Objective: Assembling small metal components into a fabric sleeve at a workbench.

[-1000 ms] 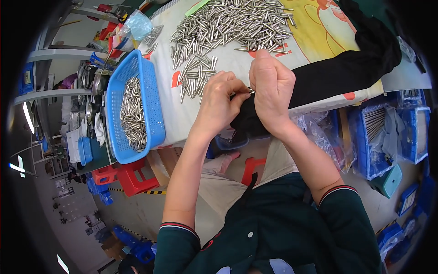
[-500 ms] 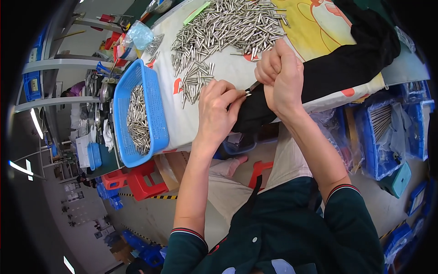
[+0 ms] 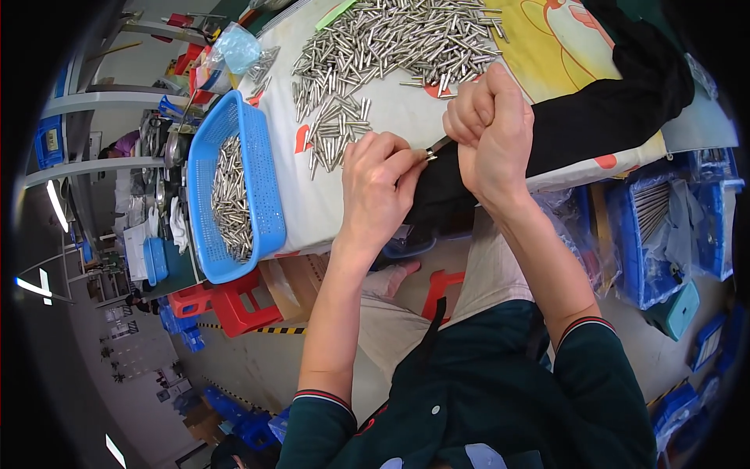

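Note:
My left hand [image 3: 377, 180] pinches the end of a thin metal pin [image 3: 437, 146] at the table's near edge. My right hand [image 3: 491, 129] is closed in a fist around the other end of that same pin. Both hands hover over a black cloth [image 3: 601, 117] draped across the table. A big heap of loose metal pins [image 3: 398, 47] lies on the white and yellow table cover [image 3: 406, 117] just beyond my hands. A blue perforated basket [image 3: 262, 203] at the table's left end holds more pins.
Red plastic stools [image 3: 226, 305] stand on the floor under the table's left end. Blue bins [image 3: 648, 234] with metal rods and plastic bags sit at my right. A clear bag [image 3: 234, 47] and clutter lie at the far left. Shelving stands further left.
My hands have shifted a little to the right and away from me along the table edge, still working the same pin between them. The view has tilted slightly.

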The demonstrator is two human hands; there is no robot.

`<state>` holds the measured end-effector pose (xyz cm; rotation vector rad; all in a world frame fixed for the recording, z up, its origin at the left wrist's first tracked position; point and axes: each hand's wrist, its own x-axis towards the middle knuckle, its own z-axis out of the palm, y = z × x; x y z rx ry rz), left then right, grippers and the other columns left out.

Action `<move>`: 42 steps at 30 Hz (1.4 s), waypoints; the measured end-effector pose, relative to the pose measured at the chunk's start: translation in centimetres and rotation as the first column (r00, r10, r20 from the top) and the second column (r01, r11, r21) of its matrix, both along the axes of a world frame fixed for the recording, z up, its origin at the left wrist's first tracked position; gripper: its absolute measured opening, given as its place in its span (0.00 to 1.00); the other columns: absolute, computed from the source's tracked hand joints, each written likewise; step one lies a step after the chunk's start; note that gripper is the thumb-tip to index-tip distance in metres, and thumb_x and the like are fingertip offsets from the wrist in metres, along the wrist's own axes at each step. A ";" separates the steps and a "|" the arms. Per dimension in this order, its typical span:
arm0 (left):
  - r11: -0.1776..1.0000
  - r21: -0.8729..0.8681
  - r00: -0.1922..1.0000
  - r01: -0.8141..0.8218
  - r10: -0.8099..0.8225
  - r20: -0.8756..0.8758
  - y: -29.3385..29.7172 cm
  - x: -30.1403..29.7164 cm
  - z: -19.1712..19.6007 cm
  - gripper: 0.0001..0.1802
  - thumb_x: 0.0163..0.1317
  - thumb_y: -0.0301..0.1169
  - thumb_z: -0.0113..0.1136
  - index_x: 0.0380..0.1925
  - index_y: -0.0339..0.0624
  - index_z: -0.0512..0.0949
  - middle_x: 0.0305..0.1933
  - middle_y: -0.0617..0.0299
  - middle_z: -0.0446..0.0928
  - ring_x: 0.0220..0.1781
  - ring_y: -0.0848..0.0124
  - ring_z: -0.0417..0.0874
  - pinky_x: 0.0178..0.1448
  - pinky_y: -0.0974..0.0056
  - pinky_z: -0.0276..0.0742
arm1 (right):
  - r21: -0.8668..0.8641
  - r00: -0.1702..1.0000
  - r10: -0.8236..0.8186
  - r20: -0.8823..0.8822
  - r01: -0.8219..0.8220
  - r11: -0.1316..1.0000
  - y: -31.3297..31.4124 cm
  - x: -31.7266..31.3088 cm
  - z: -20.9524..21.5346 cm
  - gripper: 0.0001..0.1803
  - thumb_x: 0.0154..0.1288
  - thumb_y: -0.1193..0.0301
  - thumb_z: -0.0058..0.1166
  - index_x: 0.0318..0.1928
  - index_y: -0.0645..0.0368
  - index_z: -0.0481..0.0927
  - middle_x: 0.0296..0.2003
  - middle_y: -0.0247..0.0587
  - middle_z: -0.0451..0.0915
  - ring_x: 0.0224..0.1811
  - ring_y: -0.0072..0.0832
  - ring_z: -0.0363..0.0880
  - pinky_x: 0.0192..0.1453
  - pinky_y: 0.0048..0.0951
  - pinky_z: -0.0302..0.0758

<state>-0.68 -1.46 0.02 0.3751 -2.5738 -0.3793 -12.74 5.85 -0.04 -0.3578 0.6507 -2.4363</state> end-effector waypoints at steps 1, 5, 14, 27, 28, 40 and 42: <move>1.000 0.001 1.000 -0.002 0.002 -0.001 -0.1 0.0 -0.1 0.07 0.43 0.21 0.65 0.26 0.39 0.81 0.26 0.61 0.74 0.31 0.64 0.74 0.38 0.63 0.68 | 0.001 1.000 0.002 -0.001 -0.002 1.000 0.0 -0.1 0.1 0.24 0.70 0.65 0.38 0.15 0.54 0.54 0.10 0.26 0.53 0.12 0.15 0.44 0.16 0.23 0.45; 1.000 0.003 0.998 0.024 -0.023 -0.062 -0.2 0.0 -0.6 0.04 0.44 0.24 0.65 0.24 0.41 0.81 0.24 0.65 0.71 0.30 0.67 0.70 0.36 0.63 0.60 | 0.021 1.000 -0.021 0.009 0.021 1.000 -0.1 -0.3 0.4 0.24 0.70 0.64 0.38 0.15 0.53 0.54 0.10 0.26 0.53 0.12 0.15 0.45 0.16 0.22 0.45; 0.999 0.019 0.998 0.027 -0.026 -0.059 -0.3 -0.1 -0.6 0.05 0.43 0.23 0.65 0.23 0.41 0.80 0.24 0.65 0.71 0.30 0.67 0.70 0.36 0.63 0.61 | 0.051 1.000 -0.023 -0.019 0.024 0.998 -0.3 0.2 0.1 0.24 0.70 0.64 0.40 0.14 0.53 0.54 0.10 0.25 0.53 0.12 0.14 0.45 0.16 0.22 0.44; 0.999 0.041 0.998 0.023 -0.021 -0.051 -0.4 0.0 -0.7 0.05 0.43 0.23 0.65 0.23 0.42 0.80 0.25 0.65 0.71 0.31 0.67 0.71 0.37 0.63 0.62 | 0.078 0.997 -0.012 -0.079 0.018 0.997 -0.2 0.5 0.6 0.24 0.70 0.65 0.40 0.15 0.52 0.54 0.11 0.23 0.51 0.13 0.13 0.44 0.16 0.22 0.44; 0.999 0.041 0.998 0.022 -0.020 -0.053 -0.4 0.0 -0.7 0.05 0.43 0.23 0.65 0.23 0.42 0.80 0.25 0.65 0.71 0.31 0.67 0.71 0.37 0.63 0.62 | 0.079 0.997 -0.006 -0.082 0.013 0.997 -0.1 0.5 0.6 0.24 0.70 0.64 0.40 0.15 0.52 0.54 0.11 0.23 0.51 0.13 0.13 0.45 0.16 0.22 0.44; 1.000 -0.017 0.998 0.016 -0.017 -0.068 0.1 0.2 -0.6 0.06 0.43 0.23 0.64 0.25 0.41 0.81 0.26 0.65 0.71 0.31 0.68 0.72 0.37 0.63 0.62 | 0.109 0.997 -0.005 -0.074 0.013 0.994 -0.3 0.4 0.7 0.24 0.70 0.64 0.41 0.15 0.52 0.53 0.11 0.23 0.51 0.13 0.13 0.44 0.16 0.22 0.43; 1.000 0.018 1.000 -0.002 0.002 -0.007 0.3 0.3 -0.2 0.08 0.44 0.20 0.63 0.28 0.38 0.81 0.27 0.62 0.74 0.33 0.65 0.73 0.40 0.62 0.65 | 0.107 0.997 0.001 -0.073 0.006 0.994 -0.3 0.4 0.5 0.24 0.70 0.64 0.41 0.15 0.52 0.53 0.11 0.23 0.51 0.13 0.13 0.44 0.16 0.22 0.44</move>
